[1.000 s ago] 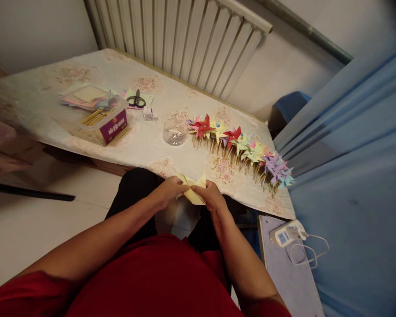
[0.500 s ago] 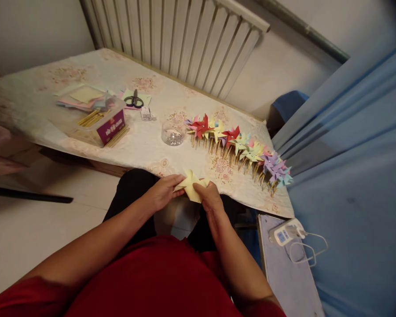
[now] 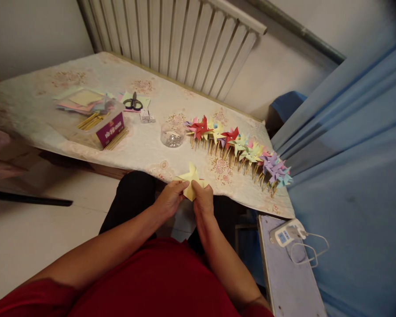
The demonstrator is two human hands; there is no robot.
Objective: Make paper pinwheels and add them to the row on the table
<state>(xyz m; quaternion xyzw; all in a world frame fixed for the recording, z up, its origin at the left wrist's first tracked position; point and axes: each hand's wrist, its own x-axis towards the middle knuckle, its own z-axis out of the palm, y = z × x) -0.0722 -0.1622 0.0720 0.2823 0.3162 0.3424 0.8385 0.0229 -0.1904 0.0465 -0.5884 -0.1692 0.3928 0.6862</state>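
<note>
A yellow paper pinwheel [image 3: 192,190] is held between both hands at the near edge of the table, its points folded in towards the middle. My left hand [image 3: 170,197] grips its left side, thumb on top. From the right, my right hand [image 3: 203,198] pinches it with the thumb pressed near its centre. The fingers beneath the paper are mostly hidden. Just beyond the hands stands a clear round tub [image 3: 172,135] holding small shiny metal pieces. To its right, several finished pinwheels [image 3: 247,149] in red, yellow, green and purple lie in a row on thin sticks.
On the left of the flowered tablecloth [image 3: 145,145] sits a clear plastic box [image 3: 110,130] with sticks and coloured paper. Black-handled scissors [image 3: 133,104] and small white boxes [image 3: 147,116] lie behind it. A power strip [image 3: 287,233] rests on a side surface at right.
My left hand has shifted its grip inward, its thumb now near the pinwheel's centre. The paper has turned slightly, one point now standing up. My right wrist has moved a little left.
</note>
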